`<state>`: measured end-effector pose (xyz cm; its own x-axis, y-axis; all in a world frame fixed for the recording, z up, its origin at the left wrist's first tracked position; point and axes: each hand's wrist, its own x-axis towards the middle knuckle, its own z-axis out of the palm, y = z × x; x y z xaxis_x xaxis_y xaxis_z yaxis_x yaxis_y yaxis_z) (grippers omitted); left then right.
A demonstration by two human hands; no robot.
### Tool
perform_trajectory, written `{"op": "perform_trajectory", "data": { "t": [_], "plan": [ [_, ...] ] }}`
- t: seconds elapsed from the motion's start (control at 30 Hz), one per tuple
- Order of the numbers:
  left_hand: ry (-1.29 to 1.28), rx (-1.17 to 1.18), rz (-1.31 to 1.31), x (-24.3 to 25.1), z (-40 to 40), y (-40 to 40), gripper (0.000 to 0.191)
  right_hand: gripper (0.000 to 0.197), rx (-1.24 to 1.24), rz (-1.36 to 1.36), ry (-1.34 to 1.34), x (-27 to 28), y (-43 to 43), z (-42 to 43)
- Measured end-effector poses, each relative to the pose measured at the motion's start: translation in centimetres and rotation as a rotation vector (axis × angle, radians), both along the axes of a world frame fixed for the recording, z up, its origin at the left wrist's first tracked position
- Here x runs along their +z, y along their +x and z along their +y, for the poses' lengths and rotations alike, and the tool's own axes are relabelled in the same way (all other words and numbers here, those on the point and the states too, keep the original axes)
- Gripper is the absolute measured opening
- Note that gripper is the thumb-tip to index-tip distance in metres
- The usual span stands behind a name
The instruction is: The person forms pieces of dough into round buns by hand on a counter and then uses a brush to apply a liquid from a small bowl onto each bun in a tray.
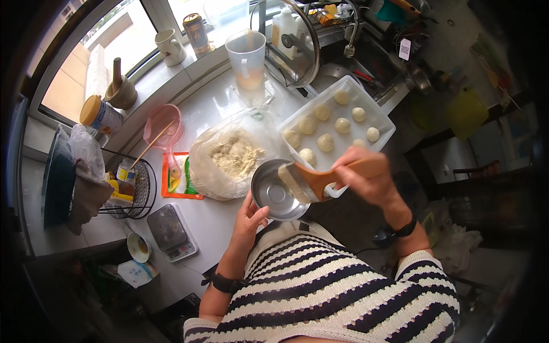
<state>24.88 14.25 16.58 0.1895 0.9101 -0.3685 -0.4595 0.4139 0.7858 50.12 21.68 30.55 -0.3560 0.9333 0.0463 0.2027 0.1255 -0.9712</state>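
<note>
My left hand [251,218] holds a small stainless steel bowl [274,196] by its near left rim. In my right hand [364,176] is a wide brush with a wooden handle [319,176]; its pale bristles [291,184] are over the right side of the bowl. Just beyond, a white plastic tray [388,128] carries several round dough balls [342,125], some looking glossy. Part of its near edge is hidden behind my right hand and the brush. Left of the tray lies an open clear plastic bag [201,171] with pale, crumbly dough or flour [236,156] inside.
A kitchen scale [168,229], a pink strainer or ladle [163,124], an orange-edged packet [188,176] and a wire basket [148,188] stand left. Behind are a plastic measuring jug [245,60], a glass lid [306,47] and the sink [369,55]. A mug [170,48] sits on the windowsill.
</note>
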Motion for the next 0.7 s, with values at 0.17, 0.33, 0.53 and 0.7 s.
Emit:
{"op": "perform_trajectory", "data": {
  "t": [0.17, 0.33, 0.53, 0.7],
  "plan": [
    [0.04, -0.082, 0.039, 0.2, 0.1, 0.7, 0.077, 0.002, 0.082, -0.372, 0.594, -2.4, -2.1, -0.6],
    [0.026, -0.112, 0.03, -0.2, -0.6, 1.2, 0.078, 0.005, -0.057, -0.3, 0.352, -1.4, -0.6, -2.3],
    [0.053, -0.013, -0.028, -0.5, -0.8, 2.5, 0.07, 0.011, -0.281, 0.022, -0.041, -3.1, 2.4, -3.1],
    [0.1, 0.159, -0.078, -1.1, -0.9, 4.9, 0.061, 0.019, -0.396, 0.143, -0.151, -3.1, 7.4, 0.1]
  ]
}}
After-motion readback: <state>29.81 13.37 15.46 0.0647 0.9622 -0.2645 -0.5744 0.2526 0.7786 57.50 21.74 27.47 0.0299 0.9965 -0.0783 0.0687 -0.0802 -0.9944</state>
